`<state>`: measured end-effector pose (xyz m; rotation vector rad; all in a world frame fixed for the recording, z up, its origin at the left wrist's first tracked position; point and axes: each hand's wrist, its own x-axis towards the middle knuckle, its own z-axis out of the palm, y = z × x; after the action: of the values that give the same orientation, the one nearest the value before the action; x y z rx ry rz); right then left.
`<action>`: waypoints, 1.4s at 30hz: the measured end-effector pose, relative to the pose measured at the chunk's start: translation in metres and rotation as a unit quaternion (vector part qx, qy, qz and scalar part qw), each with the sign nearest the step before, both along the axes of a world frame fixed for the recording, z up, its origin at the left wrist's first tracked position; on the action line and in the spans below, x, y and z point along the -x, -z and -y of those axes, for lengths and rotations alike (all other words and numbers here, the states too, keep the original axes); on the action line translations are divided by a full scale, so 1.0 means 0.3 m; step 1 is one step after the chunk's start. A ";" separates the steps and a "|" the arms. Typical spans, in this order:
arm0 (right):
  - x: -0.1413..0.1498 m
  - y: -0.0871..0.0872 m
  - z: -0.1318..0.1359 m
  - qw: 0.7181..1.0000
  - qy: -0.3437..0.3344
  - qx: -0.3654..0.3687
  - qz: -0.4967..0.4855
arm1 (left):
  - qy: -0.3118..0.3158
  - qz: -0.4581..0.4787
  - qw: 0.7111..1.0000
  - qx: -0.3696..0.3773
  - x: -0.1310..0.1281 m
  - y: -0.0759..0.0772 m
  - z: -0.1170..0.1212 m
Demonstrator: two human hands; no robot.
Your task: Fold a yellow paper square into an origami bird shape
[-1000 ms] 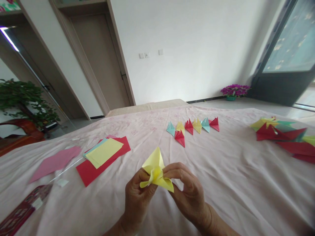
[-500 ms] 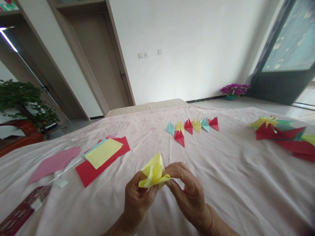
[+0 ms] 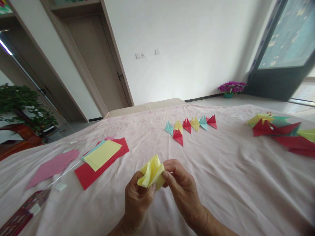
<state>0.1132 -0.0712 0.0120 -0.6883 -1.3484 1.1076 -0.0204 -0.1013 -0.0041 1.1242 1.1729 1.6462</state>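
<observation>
In the head view, the left hand (image 3: 139, 196) and right hand (image 3: 183, 188) both pinch one partly folded yellow origami sheet (image 3: 151, 173) above the floral tablecloth (image 3: 221, 183). Beyond it stand out seven small origami pieces (image 3: 187, 126): three red, two yellow, two light blue. One flowerpot (image 3: 228, 95) sits by the wall (image 3: 192, 42).

Home interior with door (image 3: 91, 62), houseplant (image 3: 17, 100), flowers (image 3: 232, 87).

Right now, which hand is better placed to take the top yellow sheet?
Probably the left hand: it is nearer the yellow sheet, and the right hand would have to cross past it. But both touch the folded yellow paper, so the left's grip must loosen first.
</observation>
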 end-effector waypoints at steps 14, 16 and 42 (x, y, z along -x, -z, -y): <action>-0.003 -0.006 -0.016 0.992 -0.050 0.098 -0.060 | 0.051 0.099 0.994 0.006 -0.008 0.018 -0.023; -0.007 -0.013 -0.015 0.991 -0.065 0.102 -0.058 | 0.050 0.100 0.994 0.015 -0.011 0.014 -0.025; -0.020 -0.020 -0.002 0.995 0.053 -0.010 0.082 | 0.027 0.067 0.996 0.047 0.004 0.013 -0.045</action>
<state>0.1193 -0.0707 0.0180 -0.8409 -1.4428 0.9692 -0.0216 -0.0877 -0.0080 0.9631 1.1134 1.5835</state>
